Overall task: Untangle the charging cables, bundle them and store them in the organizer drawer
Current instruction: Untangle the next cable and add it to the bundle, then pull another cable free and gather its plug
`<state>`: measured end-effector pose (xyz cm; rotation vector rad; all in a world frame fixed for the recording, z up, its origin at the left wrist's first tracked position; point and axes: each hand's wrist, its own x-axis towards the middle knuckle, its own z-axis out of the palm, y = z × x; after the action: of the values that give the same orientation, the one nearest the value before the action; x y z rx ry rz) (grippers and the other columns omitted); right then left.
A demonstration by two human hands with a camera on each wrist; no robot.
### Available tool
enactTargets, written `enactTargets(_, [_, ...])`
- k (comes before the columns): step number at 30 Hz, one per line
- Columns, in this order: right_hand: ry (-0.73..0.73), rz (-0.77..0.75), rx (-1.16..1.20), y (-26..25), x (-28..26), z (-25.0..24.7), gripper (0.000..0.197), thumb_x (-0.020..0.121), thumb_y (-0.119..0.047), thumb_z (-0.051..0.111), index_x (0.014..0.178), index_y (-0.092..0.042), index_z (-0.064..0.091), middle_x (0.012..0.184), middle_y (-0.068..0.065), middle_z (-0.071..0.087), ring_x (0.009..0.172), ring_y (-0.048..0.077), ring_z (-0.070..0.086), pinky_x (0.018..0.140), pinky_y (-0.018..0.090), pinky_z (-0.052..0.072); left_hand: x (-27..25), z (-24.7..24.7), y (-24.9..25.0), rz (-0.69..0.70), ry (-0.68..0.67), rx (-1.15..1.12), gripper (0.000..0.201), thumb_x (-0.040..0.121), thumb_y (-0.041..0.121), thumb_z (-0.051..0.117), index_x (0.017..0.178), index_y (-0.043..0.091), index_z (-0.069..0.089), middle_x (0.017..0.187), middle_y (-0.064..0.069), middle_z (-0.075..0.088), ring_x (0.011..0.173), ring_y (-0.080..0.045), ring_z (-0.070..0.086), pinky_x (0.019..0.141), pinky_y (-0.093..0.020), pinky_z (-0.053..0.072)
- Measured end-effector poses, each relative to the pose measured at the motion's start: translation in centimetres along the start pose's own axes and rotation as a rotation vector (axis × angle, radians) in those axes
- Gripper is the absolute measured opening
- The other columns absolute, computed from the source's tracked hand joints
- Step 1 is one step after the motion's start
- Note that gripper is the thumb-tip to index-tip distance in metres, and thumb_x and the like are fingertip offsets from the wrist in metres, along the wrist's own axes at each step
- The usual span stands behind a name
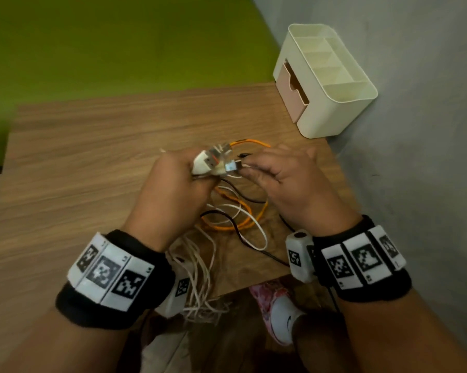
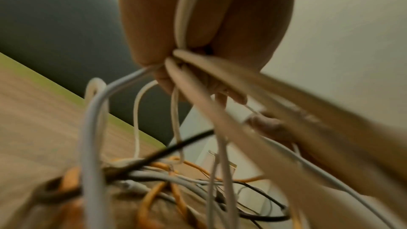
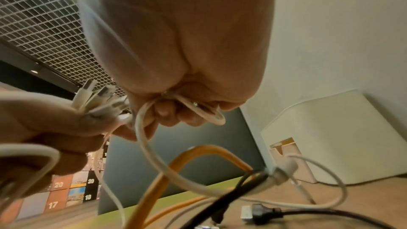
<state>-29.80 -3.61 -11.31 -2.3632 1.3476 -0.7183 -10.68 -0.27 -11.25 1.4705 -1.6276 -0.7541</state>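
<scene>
A tangle of white, orange and black charging cables [image 1: 235, 214] lies on the wooden table [image 1: 92, 146] and hangs below my hands. My left hand [image 1: 173, 184] grips a bunch of white cable ends with USB plugs [image 1: 213, 161] sticking up; in the left wrist view its fingers [image 2: 198, 23] curl round several white cords [image 2: 176, 107]. My right hand [image 1: 278, 173] pinches one white cable's plug end [image 1: 232, 166] beside that bunch; the right wrist view shows a white cord loop [image 3: 198, 109] in its fingers. The cream organizer [image 1: 334, 84] stands at the table's back right with its pink drawer [image 1: 291, 87] partly pulled out.
A grey wall [image 1: 415, 130] runs along the right, close behind the organizer. A green floor area [image 1: 119, 44] lies beyond the table's far edge. A black plug [image 3: 264, 212] lies on the table near my right hand. A shoe [image 1: 280, 316] shows below the table's near edge.
</scene>
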Motion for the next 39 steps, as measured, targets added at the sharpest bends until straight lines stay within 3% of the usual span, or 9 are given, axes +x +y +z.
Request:
enactTargets(5, [-0.029,0.036,0.051,-0.5,0.1,-0.5,0.014,0.089,-0.052,0.055,0.082,-0.04,0.061,0.074,-0.03,0.049,0.084,-0.001,0.046,0.078,0.037,0.022,0.3,-0.7,0.6,-0.01,0.085,-0.138,0.022,0.086,0.013,0.07,0.079,0.033,0.065,0.06,0.021,0.065,0.061,0.011,0.057,0.057,-0.016,0.042])
enactTargets(7, [-0.053,0.083,0.02,-0.1,0.1,-0.7,0.016,0.087,-0.05,0.063,0.079,-0.038,0.056,0.078,-0.02,0.051,0.087,0.004,0.048,0.077,0.034,0.018,0.6,-1.6,0.2,-0.116,0.184,-0.354,0.018,0.085,0.014,0.07,0.074,0.028,0.065,0.05,0.006,0.049,0.047,0.007,0.045,0.05,-0.023,0.036])
enactTargets(13, [-0.04,0.233,-0.074,1.2,0.1,-1.6,0.024,0.087,-0.034,0.068,0.11,-0.038,0.063,0.115,-0.016,0.039,0.115,0.004,0.039,0.095,0.036,0.028,0.7,-2.2,-0.4,-0.249,0.208,-0.674,0.01,0.082,0.018,0.063,0.073,0.018,0.059,0.055,0.004,0.028,0.043,-0.007,0.02,0.041,-0.017,0.019])
enactTargets(18, [0.14,0.275,0.234,1.3,0.1,-2.9,0.021,0.096,-0.011,0.058,0.106,-0.028,0.063,0.092,-0.011,0.066,0.081,-0.004,0.066,0.069,0.004,0.043,1.1,-3.1,-1.1,-0.293,0.28,-0.689,0.013,0.091,0.012,0.057,0.08,0.017,0.056,0.048,0.015,0.033,0.041,-0.005,0.02,0.041,-0.017,0.018])
enactTargets(23, [0.192,0.189,0.245,0.6,0.0,-3.3,0.015,0.093,-0.014,0.063,0.1,-0.027,0.066,0.092,-0.015,0.064,0.088,-0.003,0.061,0.073,0.01,0.046,1.3,-3.2,-1.6,-0.342,0.237,-0.744,0.011,0.088,0.017,0.058,0.078,0.018,0.055,0.049,0.011,0.026,0.041,-0.006,0.017,0.041,-0.017,0.016])
enactTargets(29, [0.038,0.05,0.411,-2.7,0.1,-1.0,0.039,0.094,-0.017,0.064,0.132,-0.019,0.056,0.128,-0.006,0.056,0.122,0.003,0.051,0.099,0.025,0.047,0.6,-0.9,0.1,-0.323,-0.013,-0.746,0.015,0.079,0.02,0.062,0.085,0.008,0.055,0.049,0.008,0.028,0.04,-0.006,0.02,0.04,-0.017,0.018])
enactTargets(33, [-0.044,0.028,0.361,-2.7,0.1,-0.4,0.021,0.097,-0.02,0.059,0.115,-0.013,0.067,0.104,-0.005,0.068,0.097,0.004,0.061,0.082,0.023,0.05,0.2,-1.0,0.8,-0.29,-0.069,-0.808,0.017,0.078,0.016,0.06,0.087,0.003,0.054,0.049,0.007,0.026,0.039,-0.006,0.019,0.04,-0.016,0.017])
enactTargets(36, [0.076,0.007,0.304,-2.4,0.4,-1.1,0.018,0.098,-0.02,0.059,0.104,-0.01,0.072,0.088,-0.011,0.061,0.083,0.0,0.057,0.071,0.01,0.039,0.2,-1.7,0.9,-0.284,-0.026,-0.788,0.02,0.082,0.02,0.06,0.092,0.003,0.058,0.051,0.008,0.027,0.041,-0.006,0.02,0.041,-0.017,0.017])
enactTargets(39, [0.232,0.003,0.23,-2.7,0.8,-2.5,0.019,0.096,-0.02,0.062,0.105,-0.008,0.074,0.091,0.002,0.057,0.087,0.01,0.055,0.075,0.016,0.042,0.1,-2.4,1.9,-0.254,0.055,-0.759,0.022,0.083,0.024,0.061,0.101,0.011,0.065,0.055,0.01,0.027,0.043,-0.006,0.019,0.041,-0.019,0.018])
